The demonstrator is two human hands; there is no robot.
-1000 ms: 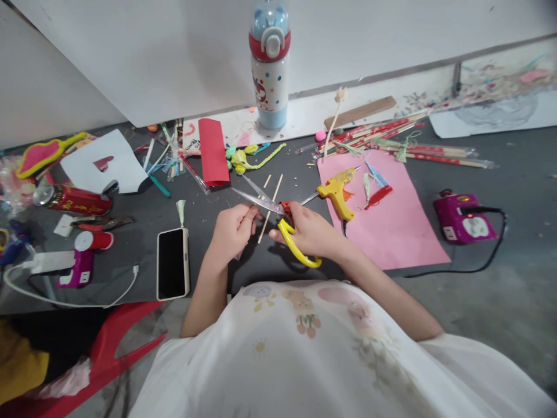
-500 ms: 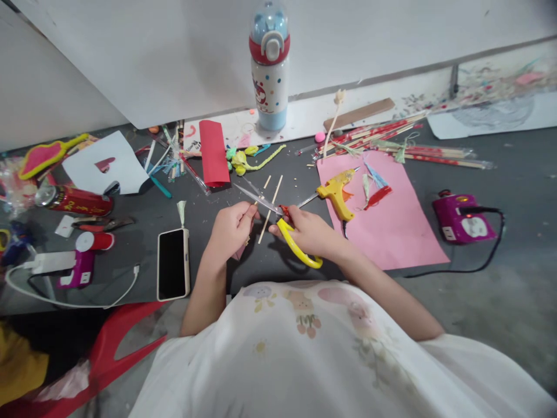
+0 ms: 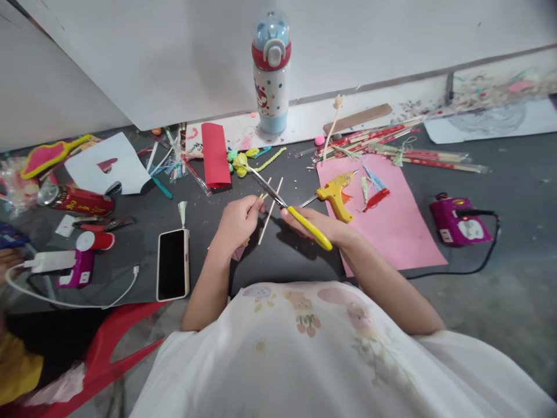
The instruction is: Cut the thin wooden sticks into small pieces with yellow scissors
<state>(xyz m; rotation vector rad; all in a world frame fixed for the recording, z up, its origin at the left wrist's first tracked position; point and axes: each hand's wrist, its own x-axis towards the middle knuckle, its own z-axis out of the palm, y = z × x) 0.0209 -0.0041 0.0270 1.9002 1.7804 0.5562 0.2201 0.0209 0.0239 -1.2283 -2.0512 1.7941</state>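
My left hand (image 3: 237,225) is closed in a pinch on a thin wooden stick (image 3: 263,196), whose pale tip shows past the fingertips. A bit of pink paper (image 3: 239,252) peeks out beneath that hand. In my right hand (image 3: 315,223) is a pair of scissors (image 3: 310,227) with yellow handles. Their blades look closed together and point up and to the left, close beside the stick. Another thin stick (image 3: 266,223) lies on the dark table between my hands. Yellow modelling clay pieces (image 3: 241,165) lie beyond the blade tips.
A yellow glue gun (image 3: 334,194) rests on pink paper (image 3: 398,232) at right. Behind stands a water bottle (image 3: 272,87). A phone (image 3: 171,264), a red can (image 3: 78,199) and pliers (image 3: 107,223) lie left. Another person's hand (image 3: 6,261) shows at the left edge.
The scissor blades, spread around the stick before, have come together and swung to point farther away. Another person's hand has appeared at the left edge.
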